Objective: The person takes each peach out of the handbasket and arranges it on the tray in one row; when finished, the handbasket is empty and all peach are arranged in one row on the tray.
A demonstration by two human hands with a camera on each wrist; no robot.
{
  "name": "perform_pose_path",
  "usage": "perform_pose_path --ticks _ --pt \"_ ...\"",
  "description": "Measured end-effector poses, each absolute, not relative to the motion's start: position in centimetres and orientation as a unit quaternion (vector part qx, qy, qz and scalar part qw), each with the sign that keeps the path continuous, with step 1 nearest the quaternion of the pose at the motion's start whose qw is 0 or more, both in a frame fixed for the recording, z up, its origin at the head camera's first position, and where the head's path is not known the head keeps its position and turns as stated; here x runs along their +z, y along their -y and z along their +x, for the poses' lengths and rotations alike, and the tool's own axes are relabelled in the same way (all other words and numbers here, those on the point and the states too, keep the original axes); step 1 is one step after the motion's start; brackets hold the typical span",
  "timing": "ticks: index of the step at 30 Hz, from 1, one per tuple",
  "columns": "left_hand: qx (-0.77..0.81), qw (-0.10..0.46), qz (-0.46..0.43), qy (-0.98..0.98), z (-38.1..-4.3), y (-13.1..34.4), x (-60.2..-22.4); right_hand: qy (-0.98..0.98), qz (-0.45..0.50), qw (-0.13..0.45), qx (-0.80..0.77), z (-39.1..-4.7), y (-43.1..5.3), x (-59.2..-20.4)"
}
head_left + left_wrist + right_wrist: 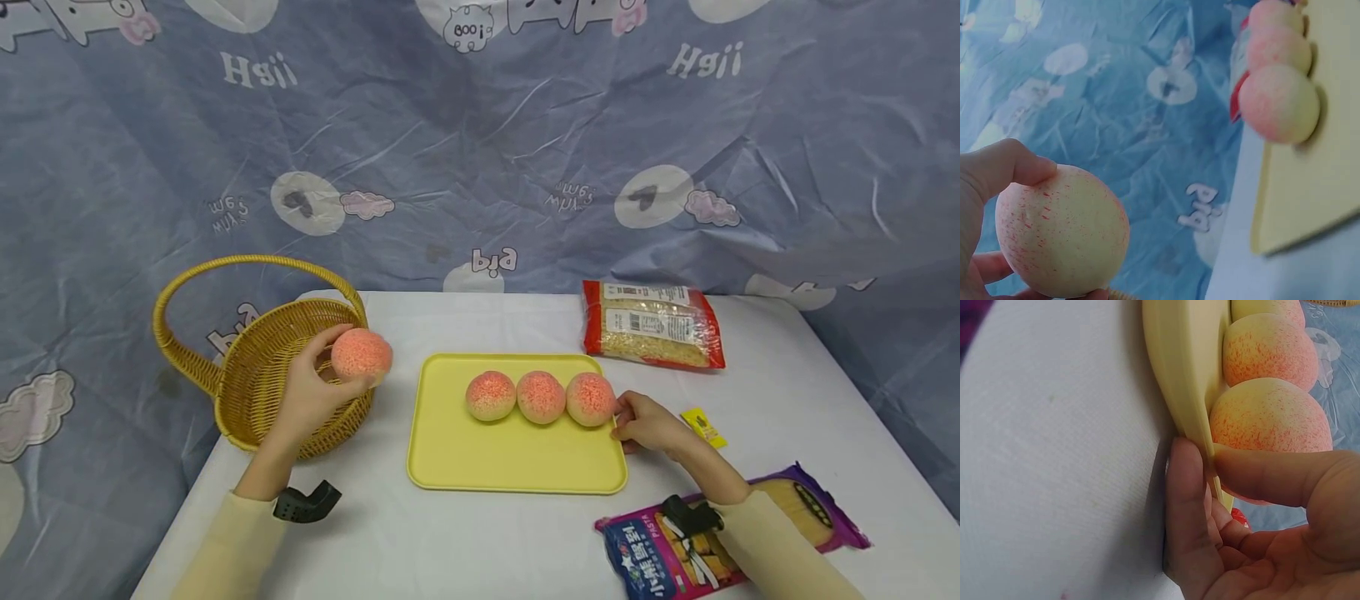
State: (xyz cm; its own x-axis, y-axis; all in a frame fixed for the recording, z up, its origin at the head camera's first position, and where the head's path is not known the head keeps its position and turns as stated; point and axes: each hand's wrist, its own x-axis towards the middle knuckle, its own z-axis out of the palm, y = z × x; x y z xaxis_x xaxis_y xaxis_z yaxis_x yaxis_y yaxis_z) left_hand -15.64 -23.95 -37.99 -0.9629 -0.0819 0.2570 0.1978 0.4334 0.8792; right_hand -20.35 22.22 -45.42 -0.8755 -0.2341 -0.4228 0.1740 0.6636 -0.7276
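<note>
My left hand (315, 387) grips a round pink-and-cream peach (362, 354), thumb on one side and fingers on the other. It holds the peach over the right rim of a woven basket (247, 375) with a tall handle. In the left wrist view the held peach (1063, 231) fills the lower left. My right hand (651, 423) pinches the right rim of a yellow tray (517, 462). The right wrist view shows thumb and fingers on either side of the tray's edge (1175, 369). Three more peaches (541, 397) sit in a row on the tray, the rightmost beside my right thumb.
A red-and-clear bag of grain (652, 325) lies at the back right. Near my right forearm are a small yellow packet (703, 427) and a purple pasta package (652, 550), partly under the sleeve. A patterned blue cloth (480, 167) hangs behind the white table (360, 533).
</note>
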Motion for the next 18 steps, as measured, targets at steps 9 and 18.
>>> perform_pose_path --ticks 9,18 --pt "-0.562 0.064 -0.054 0.823 -16.7 20.0 -41.8 -0.879 -0.018 0.245 -0.409 -20.2 -22.1 -45.3" --pt "-0.529 0.025 -0.042 0.847 -18.3 18.2 -45.8 -0.878 -0.013 0.251 -0.407 -20.4 -22.3 -45.5"
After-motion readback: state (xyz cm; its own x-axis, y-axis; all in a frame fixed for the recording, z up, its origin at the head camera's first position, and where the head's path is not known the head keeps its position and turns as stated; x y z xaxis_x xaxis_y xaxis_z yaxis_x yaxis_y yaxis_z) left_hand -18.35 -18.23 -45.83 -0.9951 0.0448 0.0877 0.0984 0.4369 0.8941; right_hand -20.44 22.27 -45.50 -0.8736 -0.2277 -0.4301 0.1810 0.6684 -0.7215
